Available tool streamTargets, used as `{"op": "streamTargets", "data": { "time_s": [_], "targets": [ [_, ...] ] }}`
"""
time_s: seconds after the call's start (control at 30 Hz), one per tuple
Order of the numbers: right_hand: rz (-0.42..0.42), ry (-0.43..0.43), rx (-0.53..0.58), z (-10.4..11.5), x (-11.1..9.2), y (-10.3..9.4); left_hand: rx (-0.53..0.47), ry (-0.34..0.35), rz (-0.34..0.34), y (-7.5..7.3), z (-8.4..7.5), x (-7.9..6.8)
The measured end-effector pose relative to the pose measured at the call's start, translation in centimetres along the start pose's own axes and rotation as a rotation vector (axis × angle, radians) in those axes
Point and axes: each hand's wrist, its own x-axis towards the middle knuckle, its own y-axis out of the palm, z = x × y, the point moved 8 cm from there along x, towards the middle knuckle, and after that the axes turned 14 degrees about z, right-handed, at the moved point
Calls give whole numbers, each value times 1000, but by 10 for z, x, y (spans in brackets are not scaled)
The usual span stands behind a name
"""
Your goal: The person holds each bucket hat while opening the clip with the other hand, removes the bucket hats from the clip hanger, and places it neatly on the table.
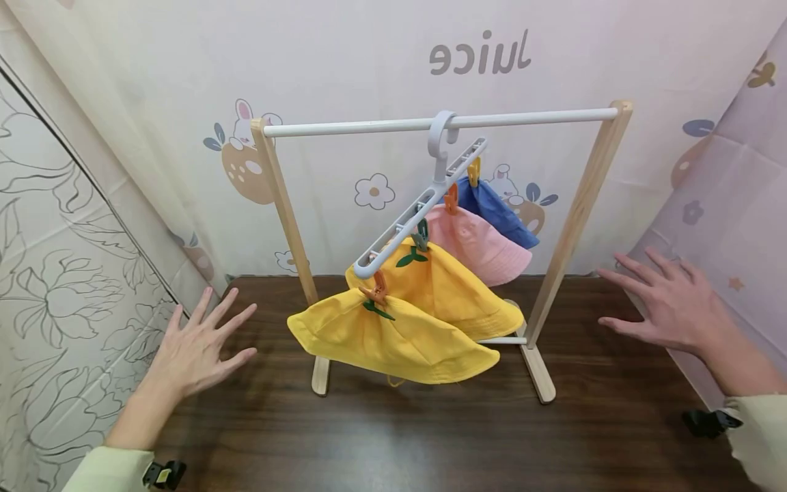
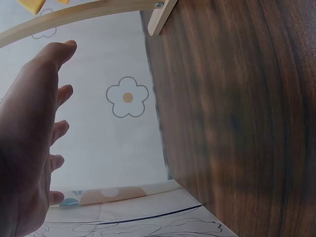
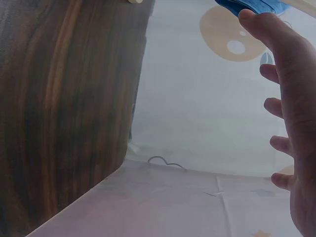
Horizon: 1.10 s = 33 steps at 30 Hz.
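Observation:
My left hand (image 1: 193,352) is spread with straight fingers to the left of a small clothes rack (image 1: 283,205). On the rack's other side, my right hand (image 1: 673,301) is spread the same way; both hold nothing. A grey-white clip hanger (image 1: 439,174) hooks over the rack's white bar (image 1: 356,128) and runs slantwise toward me. Clothes pegs hold several bucket hats on it: a front yellow hat (image 1: 393,338), a second yellow hat (image 1: 455,287) behind it, a pink hat (image 1: 476,239) and a blue hat (image 1: 494,212) at the back. Green leaf shapes top the yellow hats.
The rack's wooden feet (image 1: 537,372) stand on a dark brown wooden table (image 1: 381,437). Printed curtains (image 1: 332,61) enclose the back and right, and a flower-line panel (image 1: 61,294) stands at the left. Black wrist cameras (image 1: 164,473) are strapped near both sleeves.

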Motion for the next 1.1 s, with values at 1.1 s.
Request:
{"op": "streamTargets", "data": {
  "time_s": [1.1],
  "targets": [
    [-59, 2, 73, 1, 7, -15, -47, -2, 5, -1, -1, 5]
  ]
}}
